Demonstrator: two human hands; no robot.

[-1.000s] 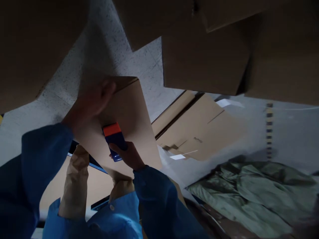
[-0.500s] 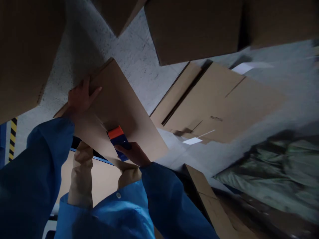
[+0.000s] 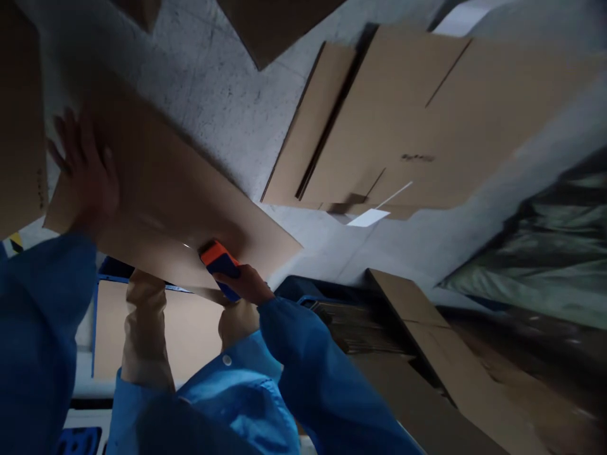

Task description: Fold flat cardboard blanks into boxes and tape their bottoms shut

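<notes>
A cardboard box (image 3: 161, 189) lies in front of my legs, with a seam running along its upper face. My left hand (image 3: 90, 180) rests on the far left part of this face, fingers spread and holding nothing. Wrapped around an orange and blue tape dispenser (image 3: 219, 260), my right hand (image 3: 250, 284) keeps its orange end against the box near the seam. A small bright glint shows on the seam just left of the dispenser. The dispenser's underside and any tape beneath it are hidden.
Flattened cartons (image 3: 403, 126) lie on the floor at the upper right, beside a white sheet (image 3: 368, 218). Large cartons stand at the left (image 3: 19, 139) and top (image 3: 279, 25). Stacked cardboard (image 3: 360, 328) is at my right, with green sheeting (image 3: 535, 272) beyond.
The box has turned and shifted left and lower in view. My left hand has moved left along it with fingers spread. The dispenser stays on the box in my right hand; the view has shifted.
</notes>
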